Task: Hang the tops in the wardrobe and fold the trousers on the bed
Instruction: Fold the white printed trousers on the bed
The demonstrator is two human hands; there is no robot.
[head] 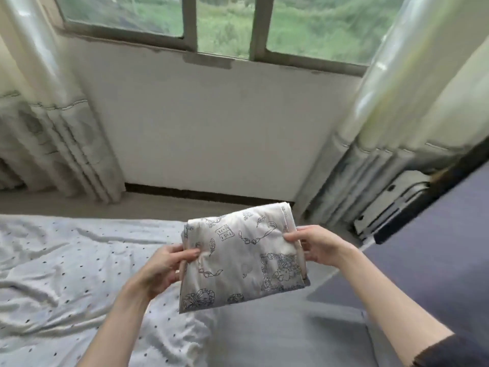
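- Trousers (243,256), folded into a thick cream rectangle with dark line drawings, are held in the air above the bed (66,260), over its far edge nearest the window wall.
- Left hand (164,268) has its grip closed on the bundle's left edge, thumb on top, fingers underneath.
- Right hand (315,246) pinches the right edge the same way.
- Bed carries a pale dotted sheet, rumpled; a grey pillow (285,332) lies at its near edge below the bundle.
- Curtains (53,115) hang at both sides of the window (225,19).
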